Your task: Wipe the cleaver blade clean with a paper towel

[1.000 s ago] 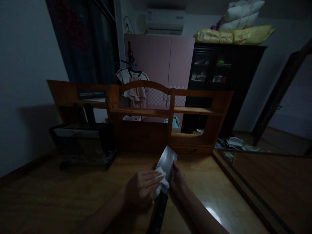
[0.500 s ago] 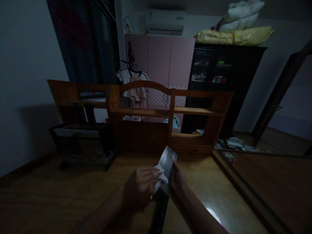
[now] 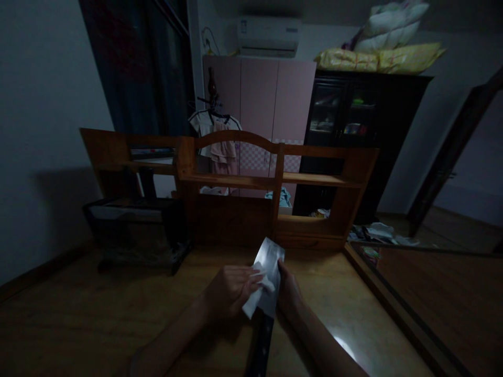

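Note:
A cleaver [image 3: 272, 255] with a broad grey blade and a dark riveted handle [image 3: 262, 343] is held over the wooden surface, blade pointing away from me and handle towards me. My right hand [image 3: 290, 290] grips the blade along its right edge, thumb on the flat face. Pinched in my left hand [image 3: 231, 290] is a crumpled white tissue [image 3: 257, 293], which lies against the left part of the blade. One end of the tissue hangs below the fingers. The fingers of my right hand behind the blade are hidden.
A dark knife block [image 3: 135, 230] with black handles stands at the left on the wooden tabletop [image 3: 157, 324]. Behind it runs a wooden shelf unit [image 3: 236, 181]. A raised wooden edge [image 3: 389, 303] borders the right side. The room is dim.
My left hand has shifted slightly with the tissue on the blade, and more of the tissue's lower end shows. The cleaver has tilted a little; my right hand keeps its grip.

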`<state>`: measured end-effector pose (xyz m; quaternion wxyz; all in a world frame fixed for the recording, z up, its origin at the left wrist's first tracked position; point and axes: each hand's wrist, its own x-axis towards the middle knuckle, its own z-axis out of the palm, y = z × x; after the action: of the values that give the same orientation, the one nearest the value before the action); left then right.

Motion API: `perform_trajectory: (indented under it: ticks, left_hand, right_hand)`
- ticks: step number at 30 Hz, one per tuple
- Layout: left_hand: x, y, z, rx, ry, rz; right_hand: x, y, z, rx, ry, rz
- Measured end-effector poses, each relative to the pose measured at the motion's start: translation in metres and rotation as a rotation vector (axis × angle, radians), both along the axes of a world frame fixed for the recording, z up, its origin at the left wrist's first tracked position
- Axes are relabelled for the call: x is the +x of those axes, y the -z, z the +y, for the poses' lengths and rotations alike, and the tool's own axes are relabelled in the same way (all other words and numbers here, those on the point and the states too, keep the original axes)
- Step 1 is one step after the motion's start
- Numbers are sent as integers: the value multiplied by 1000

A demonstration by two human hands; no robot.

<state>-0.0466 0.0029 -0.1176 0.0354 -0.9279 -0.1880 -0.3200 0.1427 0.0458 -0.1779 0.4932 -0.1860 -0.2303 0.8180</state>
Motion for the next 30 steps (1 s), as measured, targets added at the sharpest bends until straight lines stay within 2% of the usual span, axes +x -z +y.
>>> perform_trajectory:
  ticks: [4, 9, 14, 18, 23, 26, 30]
  left_hand:
    - [1, -2, 7, -126, -12, 7]
    - [1, 2, 12, -200, -92, -43]
    - [5, 4, 13, -266, -144, -29]
    - [10, 6, 12, -277, -146, 47]
    - [14, 10, 12, -252, -137, 124]
    - [15, 13, 13, -262, -180, 100]
    - [16, 17, 14, -269, -275, 55]
  right_hand:
    - [-2, -2, -1, -54, -3, 41]
    - [-3, -6, -2, -65, -10, 61]
    - [1, -12, -4, 23, 83, 62]
    - [2, -20, -9, 16, 74, -16]
    - [-10, -26, -12, 50, 90, 21]
    - [-16, -29, -14, 73, 101, 34]
    - [-19, -35, -21, 97, 34, 37]
